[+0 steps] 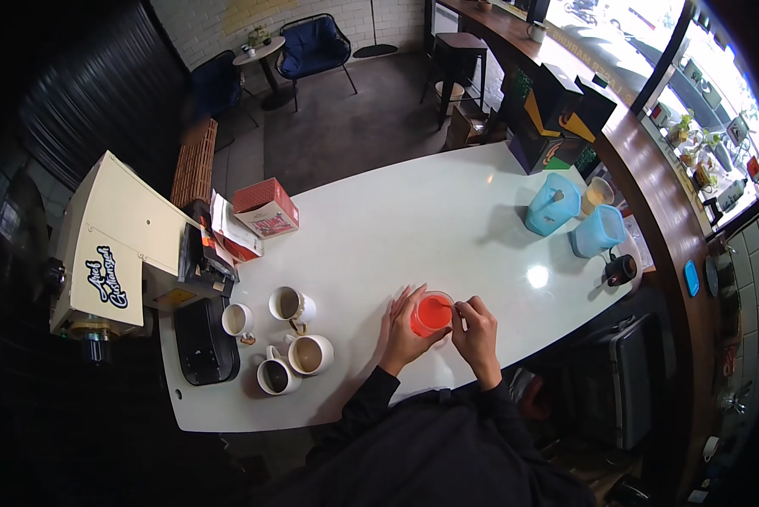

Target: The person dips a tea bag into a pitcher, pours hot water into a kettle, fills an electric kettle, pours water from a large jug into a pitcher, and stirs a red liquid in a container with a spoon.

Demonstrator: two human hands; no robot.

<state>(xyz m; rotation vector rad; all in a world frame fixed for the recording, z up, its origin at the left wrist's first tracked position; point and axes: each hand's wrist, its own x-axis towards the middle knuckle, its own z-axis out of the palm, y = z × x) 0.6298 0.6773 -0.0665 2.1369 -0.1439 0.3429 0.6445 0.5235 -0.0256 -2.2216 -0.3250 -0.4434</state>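
A clear cup of bright red drink (433, 313) is over the white counter in front of me. My left hand (406, 331) is wrapped round the cup's left side, with its fingers along the far side and the thumb near the front. At the cup's right rim my right hand (476, 335) is closed in a pinch; what it holds, if anything, is too small to make out. Left of my hands several white mugs stand together, among them one with a milky brown drink (310, 355) and one with a dark drink (274, 376).
The white counter (379, 220) carries a cream machine (117, 253), a black tray (200, 342) and a red box (266, 208) at left. Two blue pitchers (554, 205) (597, 232) and black boxes (557, 114) stand at the far right. Chairs and a small table are beyond.
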